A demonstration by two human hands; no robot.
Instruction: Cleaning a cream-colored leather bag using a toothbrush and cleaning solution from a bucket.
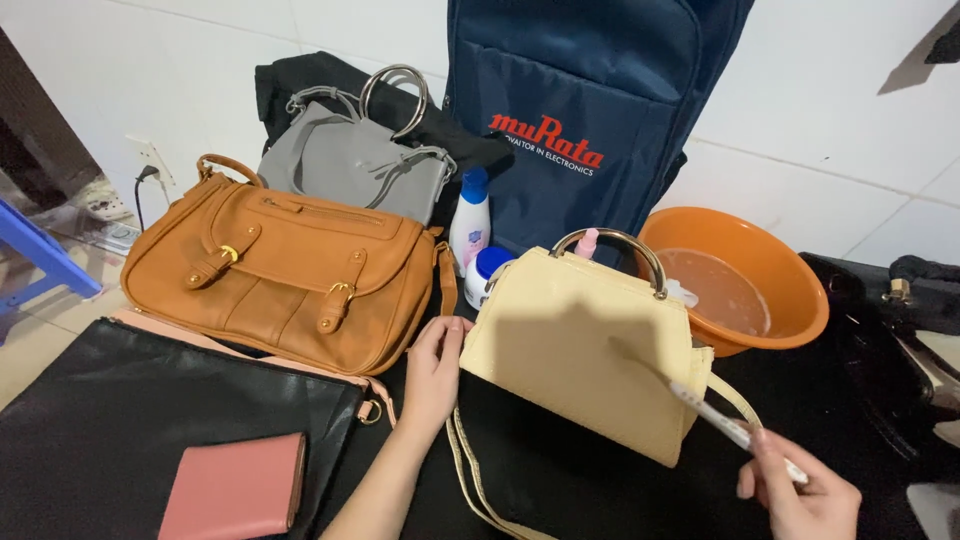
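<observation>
Hemmed in around the cream handbag (580,350): tan satchel (280,275) just left, bottles (472,215) and navy bag (590,100) behind, orange basin (740,280) close right, with open dark tabletop (600,480) only in front.

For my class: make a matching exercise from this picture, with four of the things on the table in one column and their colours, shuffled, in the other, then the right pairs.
Things:
1. Handbag with the metal ring handle, steadied by the left hand
2. Buckled satchel bag
3. Basin holding water
4. Wallet on the black bag

Colours:
A. orange
B. pink
C. pale yellow
D. tan brown

Pairs:
1-C: handbag
2-D: satchel bag
3-A: basin
4-B: wallet

The right hand holds a toothbrush against the handbag.
</observation>
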